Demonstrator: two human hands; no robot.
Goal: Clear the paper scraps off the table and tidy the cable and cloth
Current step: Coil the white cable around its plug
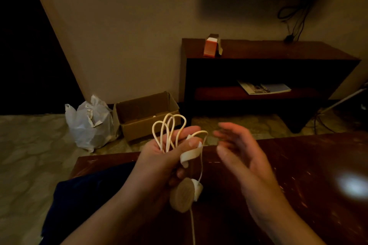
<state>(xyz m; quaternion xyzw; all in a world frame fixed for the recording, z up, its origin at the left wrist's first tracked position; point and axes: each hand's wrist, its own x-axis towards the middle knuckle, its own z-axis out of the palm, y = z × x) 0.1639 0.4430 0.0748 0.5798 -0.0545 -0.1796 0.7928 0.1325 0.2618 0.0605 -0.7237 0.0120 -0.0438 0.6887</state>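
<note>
Cable position: the white cable (166, 141) is gathered in the left hand (159, 163), above the near edge of the counter (308, 165); it does not touch the right hand (237, 157), which is just beside it.

Cable form: several thin loops stand up in a fan above the left fingers; one strand arcs over towards the right hand and drops down to a round, flat puck (182, 195) hanging below the left palm. A further strand runs from the puck to the bottom edge of the view.

Strap: a flat pale strap (190, 155) curls beside the left thumb, against the bundle.

Left hand: palm turned towards the camera, fingers and thumb curled round the bundled loops and gripping them.

Right hand: raised to the same height, palm facing the left hand, fingers spread and relaxed, holding nothing; its outline is motion-blurred.

Cloth: a dark blue cloth (79, 201) lies on the left part of the counter and hangs over its left edge, beneath the left forearm.

Counter surface: dark wood with pale scratches and a bright patch of glare at the right.

Floor beyond: a crumpled white plastic bag (89, 123) touches an open cardboard box (143, 113).

Back wall: a low shelf unit (278, 49) carries an orange box (211, 45) on top and a magazine (264, 87) on its lower shelf.
</note>
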